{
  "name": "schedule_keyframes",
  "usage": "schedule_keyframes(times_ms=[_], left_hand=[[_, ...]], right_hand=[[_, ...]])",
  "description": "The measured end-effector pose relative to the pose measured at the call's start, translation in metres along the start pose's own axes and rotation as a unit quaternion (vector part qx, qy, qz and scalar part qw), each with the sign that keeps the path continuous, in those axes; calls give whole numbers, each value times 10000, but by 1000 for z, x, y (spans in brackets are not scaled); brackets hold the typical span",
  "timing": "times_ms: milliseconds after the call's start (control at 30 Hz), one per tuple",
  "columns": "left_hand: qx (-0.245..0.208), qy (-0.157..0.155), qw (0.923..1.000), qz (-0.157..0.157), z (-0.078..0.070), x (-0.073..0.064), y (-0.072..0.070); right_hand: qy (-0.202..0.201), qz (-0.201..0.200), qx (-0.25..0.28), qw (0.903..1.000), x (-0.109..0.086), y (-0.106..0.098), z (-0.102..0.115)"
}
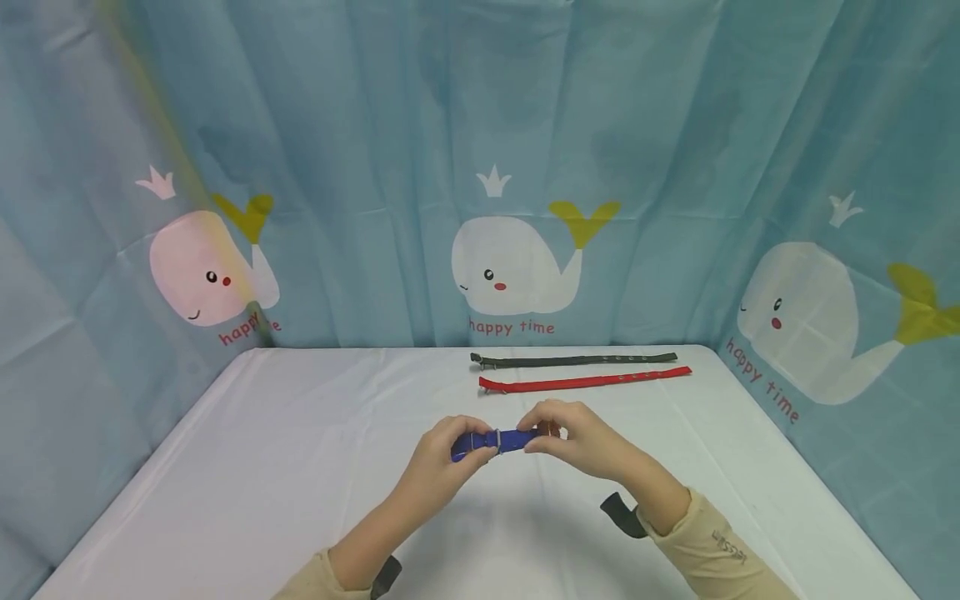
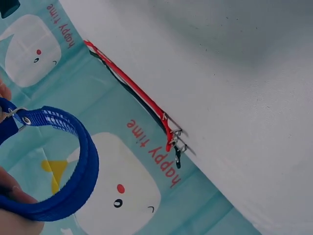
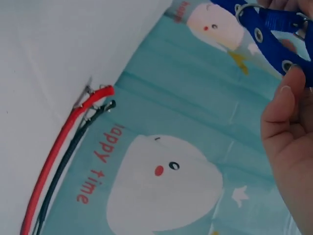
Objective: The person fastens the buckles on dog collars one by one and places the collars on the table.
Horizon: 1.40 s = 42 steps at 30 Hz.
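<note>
A blue collar with metal eyelets and a metal buckle is held up above the table between both hands. My left hand pinches its left part, near the buckle, between thumb and fingers. At its right part, my right hand grips the strap with thumb and fingertips. The left wrist view shows the blue collar bent into a round loop. In the right wrist view, the thumb of my right hand touches the strap beside an eyelet, and part of the collar runs out of frame.
Two more collars lie stretched out near the table's back edge: a red collar and, behind it, a dark green collar. A white cloth covers the table. Blue curtains printed with whales surround its back and sides.
</note>
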<state>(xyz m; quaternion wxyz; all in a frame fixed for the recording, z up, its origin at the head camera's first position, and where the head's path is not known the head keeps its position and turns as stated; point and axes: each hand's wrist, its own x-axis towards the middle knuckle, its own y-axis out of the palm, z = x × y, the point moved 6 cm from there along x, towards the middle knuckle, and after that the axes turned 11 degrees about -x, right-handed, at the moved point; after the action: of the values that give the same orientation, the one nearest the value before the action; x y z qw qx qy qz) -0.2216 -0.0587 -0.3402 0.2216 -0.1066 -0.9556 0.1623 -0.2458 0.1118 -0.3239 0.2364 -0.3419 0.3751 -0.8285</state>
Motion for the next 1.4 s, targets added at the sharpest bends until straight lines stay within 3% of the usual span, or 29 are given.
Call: schedule_keyframes(times_ms=[100,233,400,567,700,933,1100,1233,1400], left_hand=[[-39,-14,10000,-10,0,-2,0],[-166,107,9998,56,0,-3,2],[-447,149,9987,187,1,-3,6],[-350,186,9992,92,2,-2,4],[-415,156,9990,-45,4,-1,1],[-1032,-413,9938,80,12,-2,1],[-866,-271,9956,245,10,0,5],[-836,-461,9954,115,13,0,2],[-1004,-675,9927,6,17,0,0]], right_hand=[[541,448,705,9950,-2,3,-5],[1046,683,1427,9818,-4,7,-9],[1234,657,1784,9740,0,12,-13],[1234,639,2112,9675,4,16,-16],[1155,548,2266,9656,6,15,-17],[1299,702,1726,9739,8,14,-16],[1358,673,1460,9776,11,17,-13],[1551,506,1696,9719,10,19,-18],[1740,574,1961,9633,9,20,-21]])
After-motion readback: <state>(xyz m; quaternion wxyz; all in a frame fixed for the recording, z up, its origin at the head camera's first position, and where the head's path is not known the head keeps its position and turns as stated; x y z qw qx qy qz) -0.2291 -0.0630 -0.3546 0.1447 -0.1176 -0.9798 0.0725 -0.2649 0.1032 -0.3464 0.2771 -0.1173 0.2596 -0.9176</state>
